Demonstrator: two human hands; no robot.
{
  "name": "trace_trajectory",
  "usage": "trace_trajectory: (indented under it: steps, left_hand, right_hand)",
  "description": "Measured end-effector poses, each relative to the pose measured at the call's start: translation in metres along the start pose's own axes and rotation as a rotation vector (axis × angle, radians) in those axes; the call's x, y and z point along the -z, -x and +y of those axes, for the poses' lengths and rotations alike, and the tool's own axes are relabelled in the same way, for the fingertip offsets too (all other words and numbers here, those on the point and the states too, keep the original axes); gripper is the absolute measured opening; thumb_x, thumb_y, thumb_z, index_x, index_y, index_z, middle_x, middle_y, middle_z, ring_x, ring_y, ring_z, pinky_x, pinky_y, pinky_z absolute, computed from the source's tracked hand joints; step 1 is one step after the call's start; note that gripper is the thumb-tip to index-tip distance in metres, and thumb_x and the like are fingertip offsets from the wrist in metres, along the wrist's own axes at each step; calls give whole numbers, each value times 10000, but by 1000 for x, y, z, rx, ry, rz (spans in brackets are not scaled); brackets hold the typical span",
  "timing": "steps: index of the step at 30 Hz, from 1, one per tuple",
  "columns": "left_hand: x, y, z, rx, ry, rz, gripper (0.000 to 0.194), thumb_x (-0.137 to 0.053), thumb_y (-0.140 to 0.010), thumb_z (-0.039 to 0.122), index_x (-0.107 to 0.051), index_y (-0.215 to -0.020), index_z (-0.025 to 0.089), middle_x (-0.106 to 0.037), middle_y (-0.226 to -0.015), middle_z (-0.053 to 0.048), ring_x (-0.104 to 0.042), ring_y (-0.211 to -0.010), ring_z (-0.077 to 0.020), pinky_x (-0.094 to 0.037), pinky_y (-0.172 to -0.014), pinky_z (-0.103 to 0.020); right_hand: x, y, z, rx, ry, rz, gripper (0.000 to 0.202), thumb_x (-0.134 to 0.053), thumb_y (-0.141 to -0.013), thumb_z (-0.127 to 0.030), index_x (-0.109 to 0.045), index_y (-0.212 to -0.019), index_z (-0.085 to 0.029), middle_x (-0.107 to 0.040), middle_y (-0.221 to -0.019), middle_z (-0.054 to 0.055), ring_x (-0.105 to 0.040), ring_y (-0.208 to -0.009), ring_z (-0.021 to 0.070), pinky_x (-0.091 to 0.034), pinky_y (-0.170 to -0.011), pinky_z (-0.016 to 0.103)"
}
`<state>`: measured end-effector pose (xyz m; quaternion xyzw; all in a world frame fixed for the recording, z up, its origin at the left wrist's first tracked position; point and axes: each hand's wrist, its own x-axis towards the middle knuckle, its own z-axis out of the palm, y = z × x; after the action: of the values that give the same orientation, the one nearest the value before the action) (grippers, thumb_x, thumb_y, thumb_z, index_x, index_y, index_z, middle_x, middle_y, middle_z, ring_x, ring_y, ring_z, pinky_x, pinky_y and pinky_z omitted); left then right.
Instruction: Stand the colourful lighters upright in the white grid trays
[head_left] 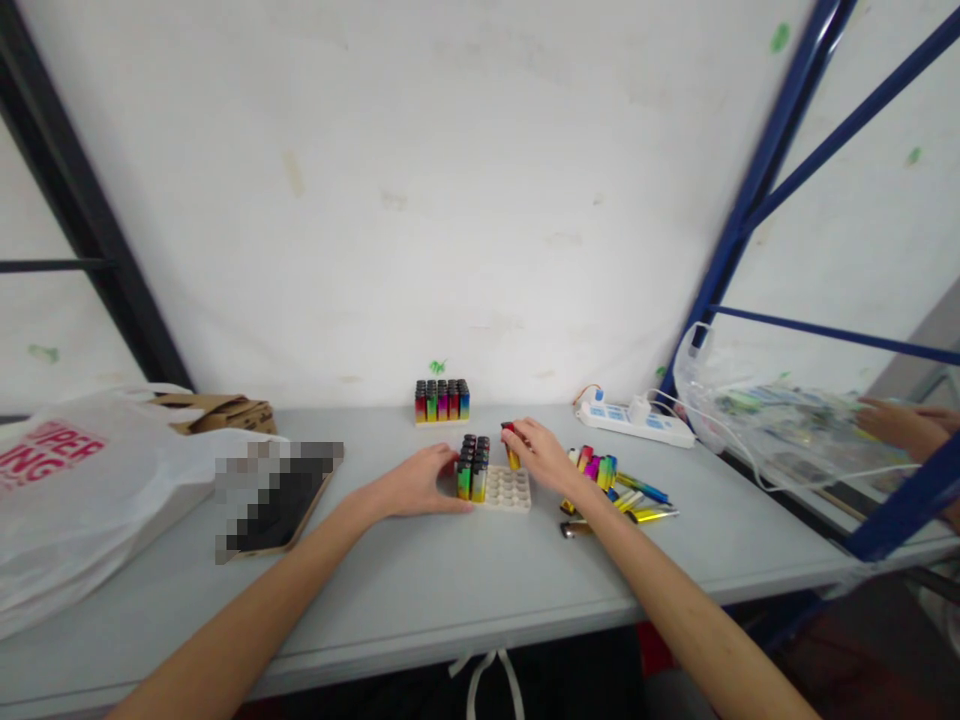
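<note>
A white tray with round holes [511, 490] lies on the table in front of me. Several upright lighters [472, 470] with black tops fill its left part, while holes show on the right. My left hand [421, 482] is curved round the tray's left end, thumb along the front edge and fingers behind. Between the fingertips of my right hand [541, 450] is a red and yellow lighter [512, 450], held roughly upright over the tray's back right part. Beside my right forearm lies a loose pile of colourful lighters [600, 470], partly hidden by the arm.
A second tray full of lighters [442, 402] stands by the wall. At the right are a power strip [637, 422], a blue metal frame [720, 250] and a clear plastic bag [750, 400], with another person's hand [900, 425] beyond. A white bag [97, 490] and a pixelated flat device [289, 500] lie left.
</note>
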<state>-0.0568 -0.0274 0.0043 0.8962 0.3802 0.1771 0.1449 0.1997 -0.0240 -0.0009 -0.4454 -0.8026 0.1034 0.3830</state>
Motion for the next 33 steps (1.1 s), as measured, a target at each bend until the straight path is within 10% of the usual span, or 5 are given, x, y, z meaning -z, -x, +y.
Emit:
trace_trajectory:
  steps: [17,27,33]
  left_hand:
    - [0,-1,-1,-5,-26,-5,611,-724,-681,694,-657,-988,170,-680,-1014,-99,-639,-918,-290,-501,-806,-366]
    - [-1,0,-2,14,-39,10,623,-704,-666,738,-657,-949,185,-691,-1010,-102,-649,-932,-317,-509,-792,-377]
    - [2,0,2,6,-9,16,629,-721,-663,720,-665,-995,189,-689,-1010,-93,-643,-913,-302,-509,-821,-378]
  right_hand:
    - [5,0,5,154,186,-266,325,-527,-1004,-446,-654,-935,-155,-688,-873,70,-604,-785,177,-431,-746,270]
    - [54,14,43,-488,608,-113,319,-558,-969,-379,-672,-1138,-134,-727,-998,185,-679,-974,289,-444,-827,350]
    - [27,17,45,-400,509,-206,319,-611,-911,-264,-645,-1195,-121,-703,-1100,198,-653,-1044,282,-449,-887,357]
